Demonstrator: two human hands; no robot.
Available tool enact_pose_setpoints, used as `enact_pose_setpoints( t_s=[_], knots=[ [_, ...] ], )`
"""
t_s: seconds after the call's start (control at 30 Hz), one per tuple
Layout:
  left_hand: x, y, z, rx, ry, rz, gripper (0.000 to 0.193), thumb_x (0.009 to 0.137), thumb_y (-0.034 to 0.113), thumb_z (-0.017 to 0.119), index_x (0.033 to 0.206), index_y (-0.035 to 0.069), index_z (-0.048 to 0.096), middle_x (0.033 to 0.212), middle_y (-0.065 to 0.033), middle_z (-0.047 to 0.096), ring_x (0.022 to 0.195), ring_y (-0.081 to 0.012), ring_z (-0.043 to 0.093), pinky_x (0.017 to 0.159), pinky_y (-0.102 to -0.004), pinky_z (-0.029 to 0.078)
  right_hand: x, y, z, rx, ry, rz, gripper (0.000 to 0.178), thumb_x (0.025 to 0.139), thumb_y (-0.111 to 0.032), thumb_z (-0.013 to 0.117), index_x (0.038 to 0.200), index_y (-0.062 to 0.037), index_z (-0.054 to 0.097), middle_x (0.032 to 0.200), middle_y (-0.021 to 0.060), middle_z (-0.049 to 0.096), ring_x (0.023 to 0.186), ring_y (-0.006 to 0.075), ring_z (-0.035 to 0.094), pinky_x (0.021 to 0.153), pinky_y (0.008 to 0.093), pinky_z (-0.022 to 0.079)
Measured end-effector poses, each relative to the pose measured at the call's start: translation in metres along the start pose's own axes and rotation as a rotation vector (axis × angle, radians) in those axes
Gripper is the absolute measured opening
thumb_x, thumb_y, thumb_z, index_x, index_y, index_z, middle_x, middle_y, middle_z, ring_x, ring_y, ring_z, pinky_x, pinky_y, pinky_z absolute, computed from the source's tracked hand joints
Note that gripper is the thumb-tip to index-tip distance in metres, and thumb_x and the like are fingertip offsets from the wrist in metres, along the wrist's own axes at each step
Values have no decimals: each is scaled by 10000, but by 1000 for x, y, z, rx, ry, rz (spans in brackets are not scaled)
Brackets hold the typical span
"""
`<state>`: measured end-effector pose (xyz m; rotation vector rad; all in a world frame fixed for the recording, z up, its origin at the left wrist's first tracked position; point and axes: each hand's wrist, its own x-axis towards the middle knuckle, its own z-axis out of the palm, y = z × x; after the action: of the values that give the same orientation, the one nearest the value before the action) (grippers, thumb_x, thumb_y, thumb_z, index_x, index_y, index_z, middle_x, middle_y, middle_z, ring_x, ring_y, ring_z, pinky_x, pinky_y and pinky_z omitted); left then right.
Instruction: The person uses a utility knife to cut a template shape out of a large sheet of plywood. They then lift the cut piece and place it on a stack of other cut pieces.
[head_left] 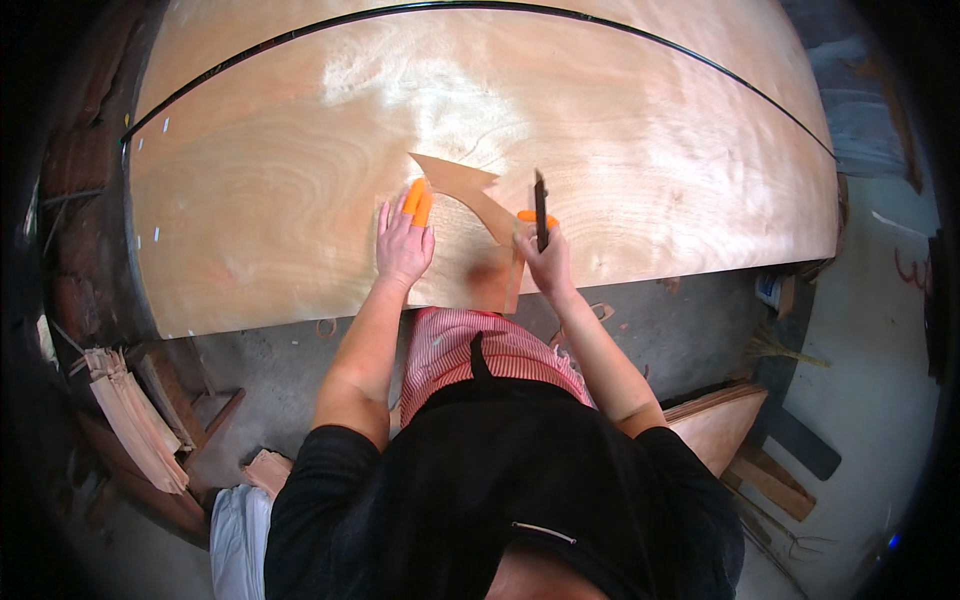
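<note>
A large sheet of pale, glossy plywood [300, 230] lies in front of me. My left hand [405, 245] rests flat on it, fingers stretched out, two of them in orange finger covers. Beside those fingertips is a thin, curved piece of brown wood veneer [465, 185] with a pointed end and a jagged edge. A narrow strip runs from it toward the sheet's near edge. My right hand [547, 262] is closed around a dark, slim utility knife [541, 205] that points away from me. That hand touches the veneer's right end; whether it also pinches it, I cannot tell.
A black cord-like line [480, 5] crosses the far part of the sheet. Bundled veneer strips [140, 420] stand at lower left. On the right are stacked curved boards [720, 420], a straw broom [790, 350] and a white container [770, 290] on the floor.
</note>
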<state>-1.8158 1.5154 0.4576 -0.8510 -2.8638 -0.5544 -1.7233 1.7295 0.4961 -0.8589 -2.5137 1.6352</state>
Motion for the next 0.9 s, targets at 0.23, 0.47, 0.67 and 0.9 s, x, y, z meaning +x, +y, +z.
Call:
enact_pose_setpoints(
  t_s=[0.23, 0.47, 0.67, 0.9],
  knots=[
    [-2, -1, -3, -73, 161, -118, 787, 623, 301, 648, 1261, 36, 270, 1225, -164, 338, 1146, -298, 333, 978, -493, 211, -74, -71, 5, -207, -246, -664, 358, 653, -5, 627, 989, -82, 531, 713, 68, 500, 510, 202, 496, 463, 276, 416],
    [-8, -16, -19, -319, 321, -208, 891, 589, 336, 697, 1279, 29, 226, 1286, -187, 282, 1181, -333, 287, 991, -506, 154, -104, -98, 10, -315, -332, -811, 451, 609, -49, 629, 1039, -137, 528, 887, 75, 526, 641, 271, 557, 516, 332, 470],
    [-66, -71, -76, -294, 192, -28, 896, 653, 409, 650, 1294, -7, 181, 1331, -223, 194, 1201, -388, 222, 994, -489, 141, -101, -99, -6, 26, 174, -533, 255, 725, 3, 585, 971, -39, 533, 745, 56, 521, 652, 138, 523, 573, 239, 418],
    [-61, -16, -77, -386, 90, 86, 675, 766, 301, 524, 1291, -2, 227, 1335, -227, 191, 1203, -399, 220, 993, -443, 194, -7, -59, -61, 665, 594, -84, 86, 828, -120, 519, 869, -64, 468, 605, -42, 406, 439, 32, 334, 388, 178, 267]
  ],
)
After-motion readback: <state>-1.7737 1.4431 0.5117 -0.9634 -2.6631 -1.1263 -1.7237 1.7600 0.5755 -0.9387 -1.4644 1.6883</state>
